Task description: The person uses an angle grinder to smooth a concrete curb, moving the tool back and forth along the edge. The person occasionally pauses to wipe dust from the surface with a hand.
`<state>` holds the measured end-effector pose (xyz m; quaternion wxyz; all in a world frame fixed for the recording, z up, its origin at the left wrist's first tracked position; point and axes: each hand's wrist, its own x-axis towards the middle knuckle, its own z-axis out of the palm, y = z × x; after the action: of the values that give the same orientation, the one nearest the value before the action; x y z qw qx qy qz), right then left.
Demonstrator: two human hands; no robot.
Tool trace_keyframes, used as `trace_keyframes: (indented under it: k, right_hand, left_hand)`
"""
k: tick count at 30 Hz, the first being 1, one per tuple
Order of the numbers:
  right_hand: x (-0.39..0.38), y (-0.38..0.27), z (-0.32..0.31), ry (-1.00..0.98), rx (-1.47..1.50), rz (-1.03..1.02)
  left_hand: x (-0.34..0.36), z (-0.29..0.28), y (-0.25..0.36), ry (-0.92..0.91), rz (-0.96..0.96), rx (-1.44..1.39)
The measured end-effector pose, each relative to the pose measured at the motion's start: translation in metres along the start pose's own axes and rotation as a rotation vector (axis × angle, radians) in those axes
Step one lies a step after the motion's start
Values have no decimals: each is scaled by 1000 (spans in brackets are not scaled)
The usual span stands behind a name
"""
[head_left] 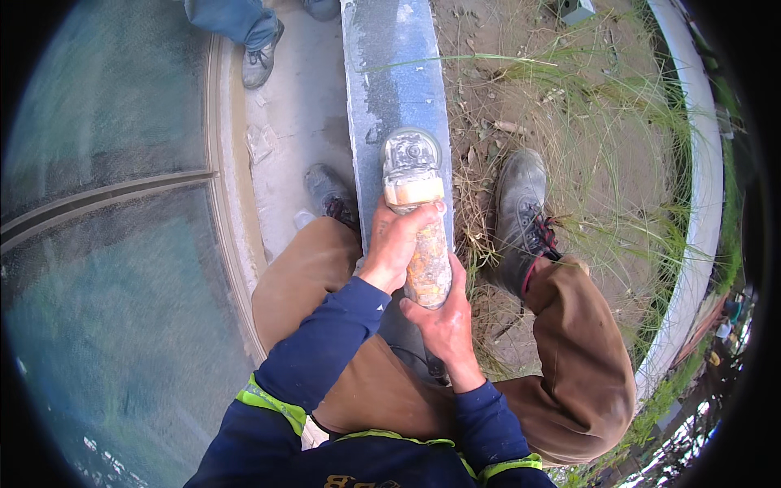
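A dusty yellow angle grinder [426, 259] lies in both my hands, its head and round disc [413, 153] over the grey stone slab [400, 73]. Around the front of its body, just behind the head, my left hand [397, 242] is closed. My right hand [446, 321] grips the rear end of the body. The slab's surface is patchy, pale blue-grey with darker areas beside the disc. Whether the disc touches the stone is hard to make out. Below my right hand a dark cord [423, 360] shows in part.
I straddle the slab, one shoe [521, 215] on the dirt and dry grass at right. To the left runs a large framed glass panel [106, 293]. Another person's shoe [262, 63] stands on the pale ledge ahead. A curved white kerb [704, 171] borders the grass.
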<state>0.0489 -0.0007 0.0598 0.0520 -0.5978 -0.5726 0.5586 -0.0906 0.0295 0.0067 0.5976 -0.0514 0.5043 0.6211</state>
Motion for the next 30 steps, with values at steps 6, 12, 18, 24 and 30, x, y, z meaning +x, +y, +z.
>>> trace_keyframes:
  k: [6, 12, 18, 24, 30]
  right_hand:
    - [-7, 19, -15, 55, 53, -10]
    - [-15, 30, -24, 87, 158, 116]
    - [-2, 11, -3, 29, 6, -24]
    - [2, 3, -4, -4, 6, -5]
    - [-14, 34, -19, 101, 186, 2]
  left_hand:
    - [2, 17, -17, -77, -60, 14]
    - [-2, 33, -33, -86, -68, 75]
    - [-1, 6, -7, -36, 0, -2]
    - [2, -2, -4, -3, 3, 18]
    - [-2, 31, -30, -114, -48, 89]
